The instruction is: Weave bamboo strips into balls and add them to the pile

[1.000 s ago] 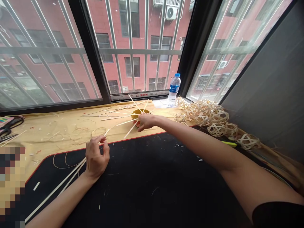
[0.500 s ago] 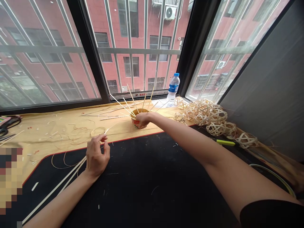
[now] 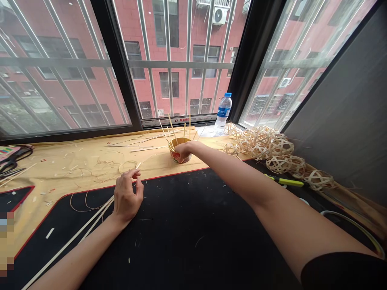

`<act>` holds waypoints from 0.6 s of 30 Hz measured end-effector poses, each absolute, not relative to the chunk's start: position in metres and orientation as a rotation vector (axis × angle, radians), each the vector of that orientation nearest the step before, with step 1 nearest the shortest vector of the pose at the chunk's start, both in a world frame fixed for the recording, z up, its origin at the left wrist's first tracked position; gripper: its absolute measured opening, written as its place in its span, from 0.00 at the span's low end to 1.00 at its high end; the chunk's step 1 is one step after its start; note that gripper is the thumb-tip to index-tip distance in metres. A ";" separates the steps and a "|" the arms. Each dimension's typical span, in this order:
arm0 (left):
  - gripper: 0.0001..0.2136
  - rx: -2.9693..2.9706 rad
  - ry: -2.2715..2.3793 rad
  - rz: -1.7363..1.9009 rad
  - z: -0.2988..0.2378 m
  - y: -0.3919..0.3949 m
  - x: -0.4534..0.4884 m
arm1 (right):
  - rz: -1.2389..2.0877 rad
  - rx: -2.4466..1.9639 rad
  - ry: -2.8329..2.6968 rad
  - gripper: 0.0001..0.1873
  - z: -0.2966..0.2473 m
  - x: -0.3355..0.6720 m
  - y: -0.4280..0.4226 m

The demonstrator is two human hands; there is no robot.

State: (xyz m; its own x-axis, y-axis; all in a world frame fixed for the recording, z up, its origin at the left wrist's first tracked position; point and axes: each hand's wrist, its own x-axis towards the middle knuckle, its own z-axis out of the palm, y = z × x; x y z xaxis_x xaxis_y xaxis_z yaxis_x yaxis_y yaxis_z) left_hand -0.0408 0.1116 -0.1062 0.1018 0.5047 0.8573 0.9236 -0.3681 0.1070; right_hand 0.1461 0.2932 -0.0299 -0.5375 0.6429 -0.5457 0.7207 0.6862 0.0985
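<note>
My right hand (image 3: 184, 151) reaches over the near rim of a paper tub (image 3: 175, 158), its fingers closed and partly hidden inside. Around it, several thin bamboo strips (image 3: 171, 128) stick up out of the tub, some upright and some leaning left; they seem to be in its grasp. My left hand (image 3: 128, 195) rests curled on the black mat, thumb apart from the index finger. Long pale bamboo strips (image 3: 71, 242) come from the lower left and run together under its palm, and a strip tip shows just beyond its fingers.
Woven bamboo balls (image 3: 266, 147) are piled at the right beside a water bottle (image 3: 223, 110). A yellow-green cutter (image 3: 290, 182) lies near my right arm. Black-handled scissors (image 3: 15, 159) are at far left. Bamboo scraps (image 3: 105, 167) litter the yellow cloth below the barred window.
The strips in the tub have shifted: those that spread far left now stand steeper and show shorter. My right hand stays at the tub, and my left hand barely moves. The view swings slightly left.
</note>
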 end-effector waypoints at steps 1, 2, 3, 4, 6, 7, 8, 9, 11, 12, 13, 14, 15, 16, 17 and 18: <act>0.14 -1.922 -1.391 -1.196 -0.107 0.112 -0.041 | -0.182 1.044 2.344 0.18 -0.030 0.147 0.292; 0.14 -1.922 -1.390 -1.196 -0.107 0.112 -0.041 | -0.178 1.043 2.347 0.18 -0.029 0.147 0.290; 0.14 -1.922 -1.387 -1.196 -0.107 0.112 -0.041 | -0.172 1.042 2.350 0.18 -0.029 0.148 0.287; 0.15 -1.923 -1.385 -1.196 -0.107 0.113 -0.041 | -0.164 1.043 2.355 0.18 -0.029 0.149 0.284; 0.14 -1.925 -1.383 -1.196 -0.107 0.113 -0.041 | -0.138 1.052 2.369 0.18 -0.028 0.149 0.276; 0.14 -1.925 -1.383 -1.196 -0.107 0.113 -0.041 | -0.122 1.058 2.380 0.18 -0.028 0.149 0.272; 0.14 -1.926 -1.384 -1.196 -0.107 0.113 -0.041 | -0.104 1.067 2.392 0.18 -0.028 0.149 0.267; 0.14 -1.927 -1.384 -1.196 -0.107 0.113 -0.042 | -0.085 1.074 2.405 0.18 -0.027 0.149 0.262; 0.14 -1.930 -1.383 -1.196 -0.107 0.113 -0.042 | -0.046 1.083 2.431 0.18 -0.027 0.147 0.253; 0.14 -1.932 -1.383 -1.196 -0.107 0.113 -0.042 | -0.026 1.084 2.443 0.18 -0.027 0.146 0.250; 0.14 -1.934 -1.382 -1.196 -0.107 0.113 -0.041 | -0.007 1.081 2.452 0.18 -0.027 0.145 0.247; 0.14 -1.934 -1.383 -1.195 -0.107 0.114 -0.041 | 0.012 1.074 2.462 0.18 -0.027 0.144 0.245; 0.14 -1.935 -1.385 -1.193 -0.108 0.114 -0.041 | 0.030 1.064 2.472 0.18 -0.028 0.142 0.243; 0.14 -1.935 -1.387 -1.191 -0.108 0.114 -0.041 | 0.048 1.051 2.483 0.18 -0.029 0.141 0.243; 0.14 -1.935 -1.389 -1.187 -0.108 0.114 -0.041 | 0.064 1.032 2.504 0.18 -0.030 0.139 0.243; 0.14 -1.935 -1.391 -1.184 -0.108 0.114 -0.041 | 0.082 1.013 2.526 0.18 -0.031 0.137 0.243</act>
State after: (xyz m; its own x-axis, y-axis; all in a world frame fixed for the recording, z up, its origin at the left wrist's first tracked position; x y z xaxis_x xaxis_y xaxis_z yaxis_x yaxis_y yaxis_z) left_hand -0.0406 0.1140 -0.1079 0.1108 0.5113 0.8522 0.9229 -0.3711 0.1027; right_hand 0.1369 0.2427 -0.0309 -0.6487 0.6728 -0.3558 0.6484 0.7333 0.2046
